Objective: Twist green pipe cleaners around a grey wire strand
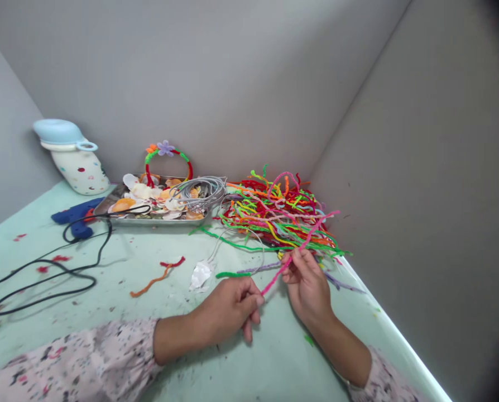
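A pink pipe cleaner stretches diagonally between my two hands. Its lower left end is pinched by my left hand, thumb against the fingers. Farther up, my right hand grips it between thumb and fingertips, and the free end sticks out up and to the right over a heap of many-coloured pipe cleaners. Near my left hand lie a white shell piece with a thin wire loop and a short green pipe cleaner.
A metal tray holds shells and coiled grey wire. Behind it stands a red-green hoop with flowers. At left are a white bottle, a blue glue gun and a black cord. An orange-red piece lies mid-table.
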The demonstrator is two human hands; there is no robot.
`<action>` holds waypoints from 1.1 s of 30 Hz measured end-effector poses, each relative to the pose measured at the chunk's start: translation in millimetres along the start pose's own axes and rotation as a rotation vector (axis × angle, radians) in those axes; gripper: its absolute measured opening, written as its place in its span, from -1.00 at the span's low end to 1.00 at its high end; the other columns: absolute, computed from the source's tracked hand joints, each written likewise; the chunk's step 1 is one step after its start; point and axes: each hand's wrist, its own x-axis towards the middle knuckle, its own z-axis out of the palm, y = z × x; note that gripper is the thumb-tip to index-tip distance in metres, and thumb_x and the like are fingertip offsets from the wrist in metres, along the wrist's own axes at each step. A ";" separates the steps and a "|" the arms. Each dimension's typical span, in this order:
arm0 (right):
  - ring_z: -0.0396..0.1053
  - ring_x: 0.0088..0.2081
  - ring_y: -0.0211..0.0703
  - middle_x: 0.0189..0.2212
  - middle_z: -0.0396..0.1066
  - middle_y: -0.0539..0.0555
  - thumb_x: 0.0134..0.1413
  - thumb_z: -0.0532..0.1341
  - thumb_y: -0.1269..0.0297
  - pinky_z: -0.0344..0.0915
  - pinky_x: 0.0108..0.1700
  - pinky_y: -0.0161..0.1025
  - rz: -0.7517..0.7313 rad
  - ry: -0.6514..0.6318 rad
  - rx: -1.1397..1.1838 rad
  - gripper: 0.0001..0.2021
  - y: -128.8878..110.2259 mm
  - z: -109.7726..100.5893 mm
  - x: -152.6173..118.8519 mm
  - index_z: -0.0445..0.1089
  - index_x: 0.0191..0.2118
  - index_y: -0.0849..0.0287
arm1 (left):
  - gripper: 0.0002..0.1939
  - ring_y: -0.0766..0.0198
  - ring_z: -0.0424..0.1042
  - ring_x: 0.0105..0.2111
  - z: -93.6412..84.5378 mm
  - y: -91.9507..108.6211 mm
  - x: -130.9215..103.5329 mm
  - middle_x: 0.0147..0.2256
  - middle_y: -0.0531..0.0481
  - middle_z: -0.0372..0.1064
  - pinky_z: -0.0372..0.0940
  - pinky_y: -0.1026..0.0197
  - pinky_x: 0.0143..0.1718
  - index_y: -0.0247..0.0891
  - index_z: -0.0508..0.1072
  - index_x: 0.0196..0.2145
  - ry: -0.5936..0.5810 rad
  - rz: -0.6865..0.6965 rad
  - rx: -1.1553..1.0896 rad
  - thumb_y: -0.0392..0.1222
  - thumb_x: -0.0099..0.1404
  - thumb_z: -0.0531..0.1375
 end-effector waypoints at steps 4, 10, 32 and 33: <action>0.26 -0.59 -0.42 -0.51 0.35 -0.09 0.01 0.30 0.22 0.23 -0.59 -0.50 0.009 0.016 -0.007 -0.82 0.5 -0.1 1.0 0.29 -0.42 0.14 | -0.75 0.44 0.33 -0.70 0.3 -0.6 -2.3 -0.52 0.09 0.36 0.14 0.39 -0.66 -0.28 0.25 -0.38 0.000 0.031 0.021 -0.04 0.31 0.03; 0.28 -0.58 -0.41 -0.50 0.37 -0.07 0.03 0.28 0.19 0.24 -0.58 -0.48 -0.023 0.020 -0.014 -0.81 -0.4 -0.7 0.3 0.29 -0.42 0.15 | -0.72 0.46 0.27 -0.72 -1.2 -5.9 -2.3 -0.55 0.13 0.29 0.09 0.39 -0.68 -0.26 0.22 -0.41 0.062 0.058 0.009 0.01 0.32 0.01; 0.34 -0.58 -0.34 -0.55 0.43 -0.04 -0.10 0.35 0.22 0.24 -0.60 -0.45 0.023 0.101 0.040 -0.80 -1.1 2.6 -5.8 0.32 -0.40 0.15 | -0.60 0.43 0.04 -0.63 -26.5 14.4 9.2 -0.63 0.15 0.05 -0.02 0.35 -0.60 -0.26 0.18 -0.54 0.590 0.269 0.032 0.06 0.33 -0.01; 0.34 -0.57 -0.34 -0.54 0.43 -0.05 -0.07 0.34 0.21 0.23 -0.60 -0.45 0.028 0.046 0.032 -0.80 -0.7 2.9 -7.1 0.33 -0.35 0.13 | -0.61 0.43 0.04 -0.64 -25.9 13.6 9.8 -0.63 0.16 0.05 -0.03 0.35 -0.62 -0.26 0.19 -0.53 0.574 0.256 0.016 0.07 0.33 -0.01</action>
